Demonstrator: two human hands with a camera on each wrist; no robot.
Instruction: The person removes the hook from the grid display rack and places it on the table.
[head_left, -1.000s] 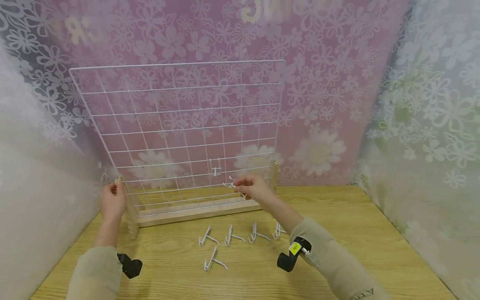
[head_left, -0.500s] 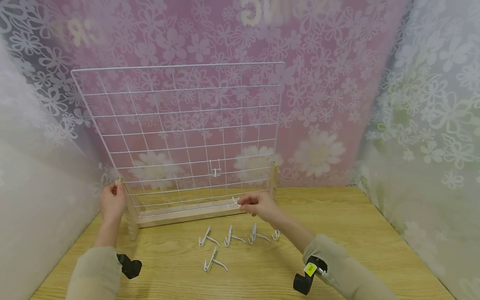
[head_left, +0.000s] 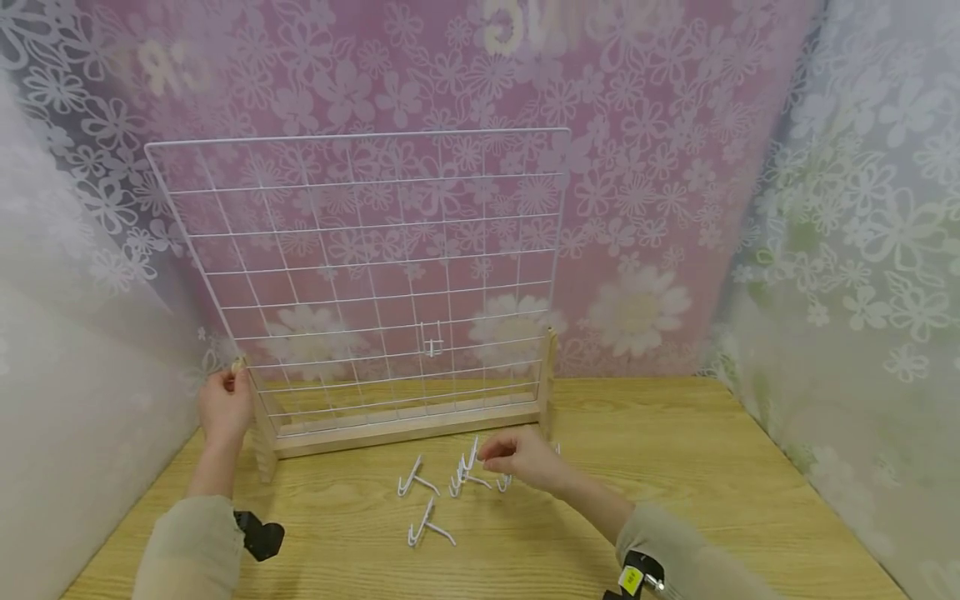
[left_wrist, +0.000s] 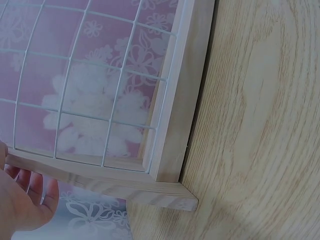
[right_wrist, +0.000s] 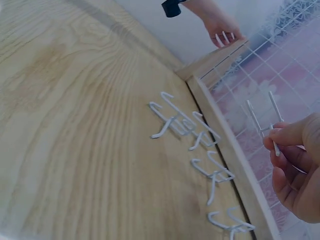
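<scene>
A white wire grid panel (head_left: 360,267) stands upright in a wooden base (head_left: 405,429) at the back of the table. One white hook (head_left: 431,340) hangs low on the grid. My left hand (head_left: 234,375) grips the top of the stand's left post (head_left: 258,425); its fingers (left_wrist: 22,195) show behind the wooden frame (left_wrist: 170,125). My right hand (head_left: 487,454) pinches a white hook (head_left: 471,457) just above the table, in front of the base. The pinched hook (right_wrist: 265,120) points up from my fingers (right_wrist: 292,150). Several loose hooks (head_left: 429,523) (right_wrist: 180,122) lie below it.
The wooden table (head_left: 712,467) is walled in by translucent floral curtains on the left, back and right. Black wrist camera mounts (head_left: 258,533) (head_left: 633,579) sit on both forearms. Bare tabletop stretches to the right of the stand.
My right hand has come down from the grid's lower rows to just above the table, still pinching its hook. The left hand has stayed on the post.
</scene>
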